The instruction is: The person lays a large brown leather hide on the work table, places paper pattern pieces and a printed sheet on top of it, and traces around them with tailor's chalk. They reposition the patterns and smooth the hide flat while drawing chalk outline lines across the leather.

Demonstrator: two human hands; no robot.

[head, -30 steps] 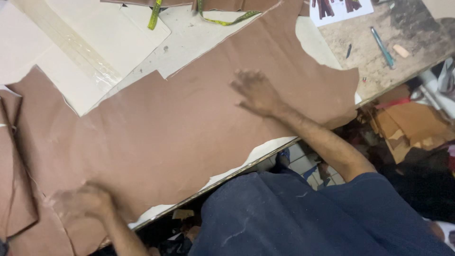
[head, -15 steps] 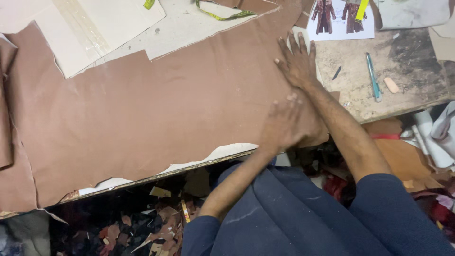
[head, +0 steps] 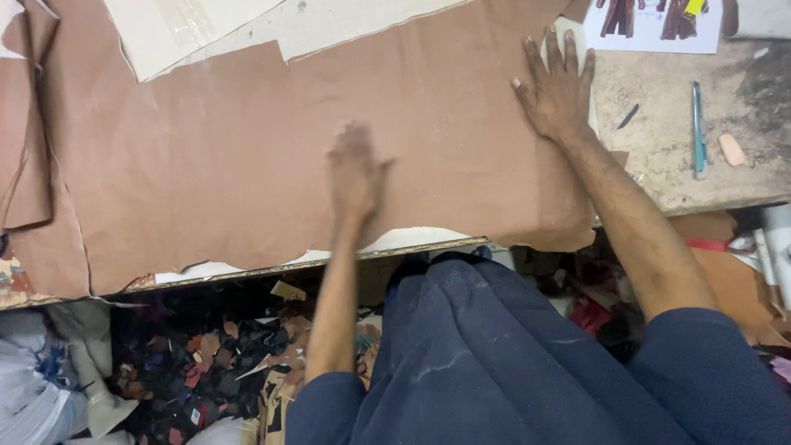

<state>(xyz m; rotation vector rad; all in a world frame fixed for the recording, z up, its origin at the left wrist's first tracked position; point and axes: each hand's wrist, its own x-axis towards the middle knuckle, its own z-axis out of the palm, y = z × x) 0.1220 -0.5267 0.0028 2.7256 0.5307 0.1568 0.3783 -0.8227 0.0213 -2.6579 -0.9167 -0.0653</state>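
A large brown leather hide (head: 247,148) lies spread flat over the workbench, its ragged near edge hanging a little over the bench front. My left hand (head: 356,169) rests palm down on the hide near that edge, blurred by motion, fingers together. My right hand (head: 558,86) presses flat on the hide's right end with fingers spread. Neither hand holds anything.
Pale card sheets (head: 189,25) lie on the hide at the back. On the bare bench (head: 659,140) to the right are a teal pen (head: 699,128), a small dark stick (head: 628,116), a pink eraser (head: 731,149) and a printed sheet (head: 655,21). Leather scraps (head: 206,363) cover the floor below.
My left hand slid left along the hide, away from my right hand. My right hand stays pressed flat on the hide's right end.
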